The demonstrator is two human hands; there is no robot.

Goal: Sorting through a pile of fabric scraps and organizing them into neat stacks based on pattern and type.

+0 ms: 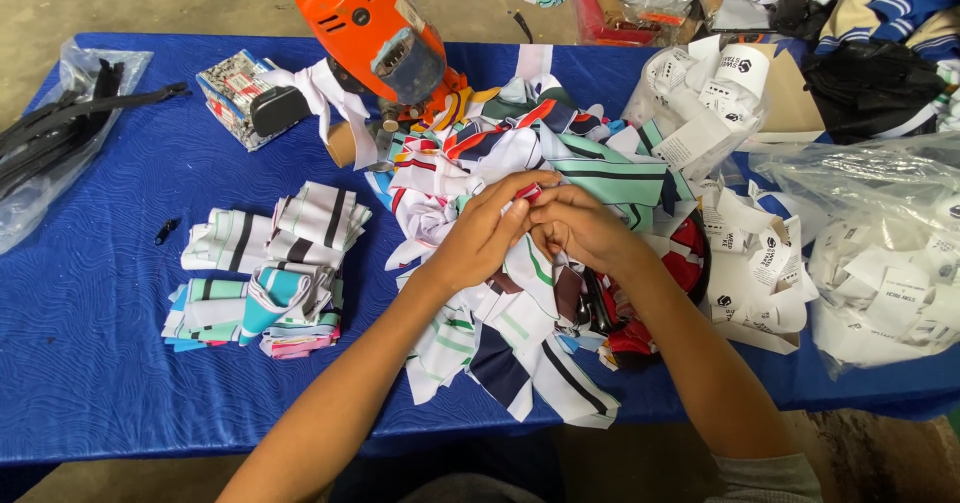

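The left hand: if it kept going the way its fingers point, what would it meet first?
The left hand points up and right, and its fingers already meet the small red-and-white fabric piece and the right hand.

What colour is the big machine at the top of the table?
Bright orange, with a grey panel on its side. The machine shows best in the head view, standing on the blue table.

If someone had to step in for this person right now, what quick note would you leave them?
Left hand and right hand meet over the loose heap of striped fabric strips, pinching a small red and white piece between the fingertips.
Done: folded strips sit stacked to the left on the blue table.
Left: the large loose heap.
The orange machine stands behind it; paper tags lie to the right.
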